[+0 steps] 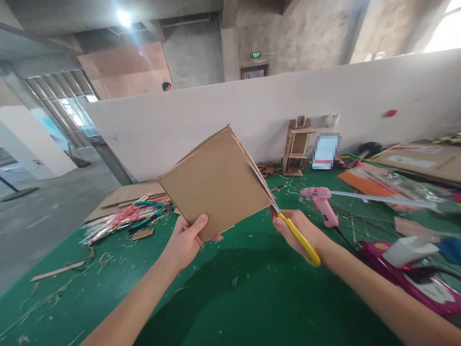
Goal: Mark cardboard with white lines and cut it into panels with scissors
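A square piece of brown cardboard (216,182) is held up, tilted, above the green table. My left hand (189,240) grips its lower corner, the thumb on the near face and the other fingers behind. In my right hand (297,230) is a pair of scissors (297,238) with yellow handles. Their blades lie along the cardboard's right edge and reach about halfway up it. Whether the blades are parted cannot be made out. Most fingers of my right hand are hidden behind the handle.
Right of the hands stand a pink glue gun (324,204) and a magenta power strip (374,257) with a white plug. A small cardboard shelf (297,149) is at the back. Pliers (147,216) and wrapped sticks (111,223) lie left. A low white wall (201,113) bounds the table (230,298).
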